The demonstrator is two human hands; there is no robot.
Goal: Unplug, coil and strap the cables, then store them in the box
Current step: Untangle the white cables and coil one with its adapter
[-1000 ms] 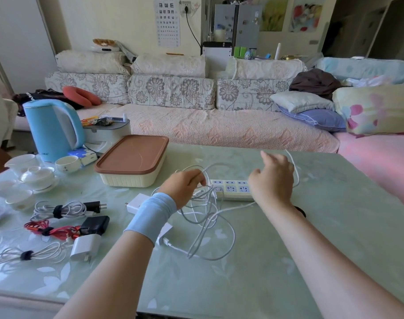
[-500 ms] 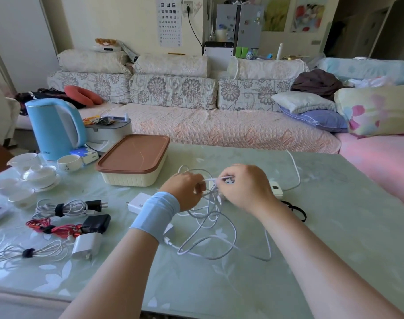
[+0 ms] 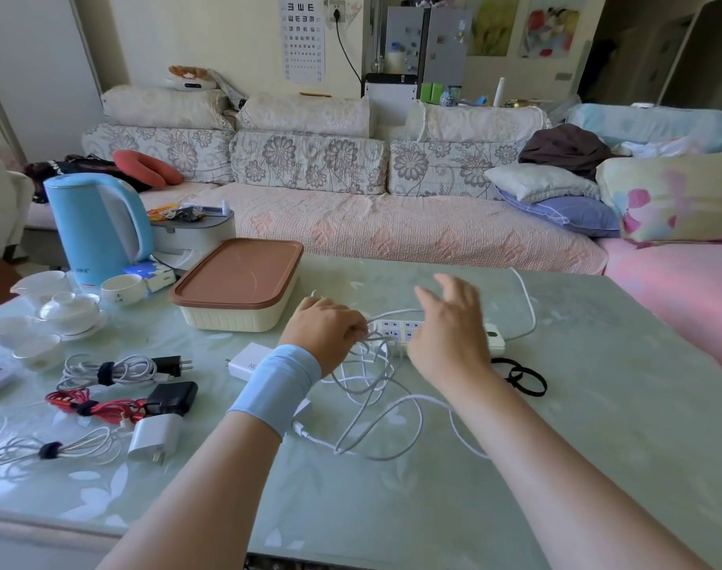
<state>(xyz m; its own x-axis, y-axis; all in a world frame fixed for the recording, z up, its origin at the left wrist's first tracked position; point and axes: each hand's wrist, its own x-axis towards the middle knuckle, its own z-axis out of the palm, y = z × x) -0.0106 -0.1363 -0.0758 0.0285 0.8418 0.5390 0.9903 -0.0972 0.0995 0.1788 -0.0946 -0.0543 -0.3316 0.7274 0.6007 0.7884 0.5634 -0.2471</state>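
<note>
My left hand (image 3: 324, 331) grips gathered loops of a thin white cable (image 3: 375, 409) that trails loosely over the table toward me. My right hand (image 3: 449, 331) hovers open, fingers spread, over the white power strip (image 3: 495, 341), whose own cord curves away to the right. The cream storage box (image 3: 235, 316) with a brown lid stands shut at the back left. Black straps (image 3: 521, 378) lie right of my right wrist. A white charger (image 3: 246, 362) lies by my left wrist.
Three strapped cable bundles with plugs lie at the left: white (image 3: 108, 370), red (image 3: 91, 407), thin white (image 3: 50, 450), beside a black adapter (image 3: 172, 397) and white adapter (image 3: 153, 438). A blue kettle (image 3: 91, 228) and white tea cups (image 3: 69, 308) stand far left.
My right hand was pinching the cable next to my left hand half a second ago; it has let go, opened and lifted back over the power strip. The left hand keeps its loops.
</note>
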